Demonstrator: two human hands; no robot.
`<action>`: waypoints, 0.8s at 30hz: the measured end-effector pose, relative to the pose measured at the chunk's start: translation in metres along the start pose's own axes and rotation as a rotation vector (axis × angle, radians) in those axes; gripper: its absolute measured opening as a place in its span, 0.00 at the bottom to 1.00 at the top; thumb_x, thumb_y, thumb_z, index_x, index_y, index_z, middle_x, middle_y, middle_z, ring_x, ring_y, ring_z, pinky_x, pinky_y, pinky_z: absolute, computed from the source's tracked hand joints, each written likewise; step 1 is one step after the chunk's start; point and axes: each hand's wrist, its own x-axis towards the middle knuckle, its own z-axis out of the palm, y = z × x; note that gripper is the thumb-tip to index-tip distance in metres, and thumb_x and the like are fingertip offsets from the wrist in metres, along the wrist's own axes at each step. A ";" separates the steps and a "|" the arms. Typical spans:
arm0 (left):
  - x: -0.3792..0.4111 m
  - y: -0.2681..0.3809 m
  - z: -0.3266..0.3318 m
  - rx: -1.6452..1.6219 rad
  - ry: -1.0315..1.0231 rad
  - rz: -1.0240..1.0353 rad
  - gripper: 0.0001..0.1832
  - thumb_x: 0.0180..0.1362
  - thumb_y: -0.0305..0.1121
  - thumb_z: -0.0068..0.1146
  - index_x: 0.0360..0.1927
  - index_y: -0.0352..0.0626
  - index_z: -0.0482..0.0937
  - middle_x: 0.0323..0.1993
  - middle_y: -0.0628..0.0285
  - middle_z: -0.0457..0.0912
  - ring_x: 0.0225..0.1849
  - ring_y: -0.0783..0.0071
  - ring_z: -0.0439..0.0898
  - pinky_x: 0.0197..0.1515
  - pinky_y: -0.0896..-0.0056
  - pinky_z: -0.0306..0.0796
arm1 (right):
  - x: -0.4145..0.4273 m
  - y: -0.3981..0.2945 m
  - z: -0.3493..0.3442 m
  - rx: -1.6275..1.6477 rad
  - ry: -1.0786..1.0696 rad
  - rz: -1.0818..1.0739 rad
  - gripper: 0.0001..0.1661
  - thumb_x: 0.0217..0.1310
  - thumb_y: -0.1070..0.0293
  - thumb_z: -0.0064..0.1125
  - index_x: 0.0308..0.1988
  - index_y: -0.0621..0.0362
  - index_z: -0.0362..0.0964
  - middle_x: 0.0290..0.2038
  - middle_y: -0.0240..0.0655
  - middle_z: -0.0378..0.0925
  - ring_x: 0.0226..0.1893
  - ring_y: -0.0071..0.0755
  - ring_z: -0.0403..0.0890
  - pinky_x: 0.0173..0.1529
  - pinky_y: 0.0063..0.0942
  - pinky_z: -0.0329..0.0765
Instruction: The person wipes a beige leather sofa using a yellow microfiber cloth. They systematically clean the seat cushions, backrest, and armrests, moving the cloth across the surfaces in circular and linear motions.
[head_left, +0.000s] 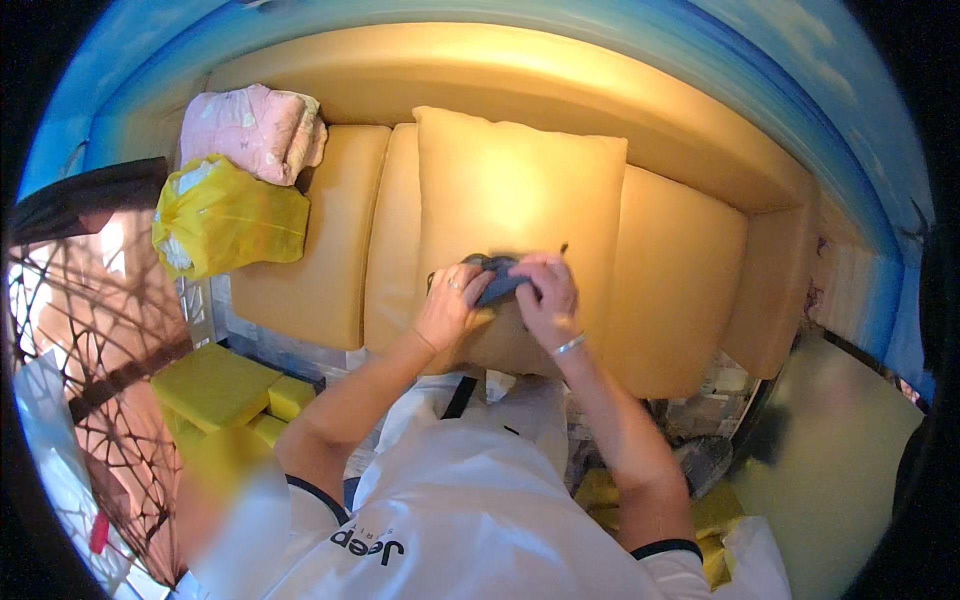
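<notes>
Above a large tan cushion (517, 187), both my hands hold a small dark blue-grey item (498, 289), perhaps folded cloth; motion blur hides its exact kind. My left hand (450, 300), with a ring on one finger, grips its left end. The fingers of my right hand (549, 291) close on its right end, and a metal bracelet circles that wrist. A thin dark tip shows just beyond my right hand. The cushion lies on a tan upholstered sofa (675, 277), its near edge by my lap.
A folded pink blanket (240, 131) and a tied yellow bag (240, 217) lie at the sofa's left end. Yellow padded blocks (214, 382) stand on the floor at left, near a lattice screen (112, 450). A pale greenish surface (832, 435) is at right.
</notes>
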 end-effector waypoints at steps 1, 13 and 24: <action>0.012 -0.012 -0.006 -0.051 0.042 -0.010 0.27 0.46 0.20 0.58 0.54 0.42 0.77 0.50 0.52 0.76 0.54 0.50 0.74 0.57 0.49 0.67 | 0.021 0.005 -0.001 -0.027 -0.009 -0.046 0.09 0.51 0.75 0.56 0.35 0.55 0.77 0.38 0.40 0.75 0.42 0.47 0.77 0.49 0.39 0.77; 0.129 -0.102 0.019 0.004 0.332 -0.202 0.29 0.51 0.11 0.44 0.57 0.41 0.78 0.58 0.46 0.78 0.62 0.48 0.75 0.67 0.54 0.65 | 0.168 0.048 0.057 -0.533 -0.072 0.019 0.07 0.59 0.71 0.54 0.38 0.55 0.76 0.42 0.39 0.73 0.46 0.49 0.74 0.50 0.41 0.75; -0.031 -0.032 0.003 -0.287 0.223 -0.321 0.27 0.55 0.09 0.41 0.57 0.35 0.77 0.60 0.45 0.76 0.64 0.50 0.73 0.68 0.58 0.65 | -0.021 -0.004 0.060 -0.192 -0.271 -0.056 0.07 0.60 0.66 0.54 0.31 0.57 0.72 0.38 0.40 0.73 0.40 0.45 0.77 0.44 0.44 0.77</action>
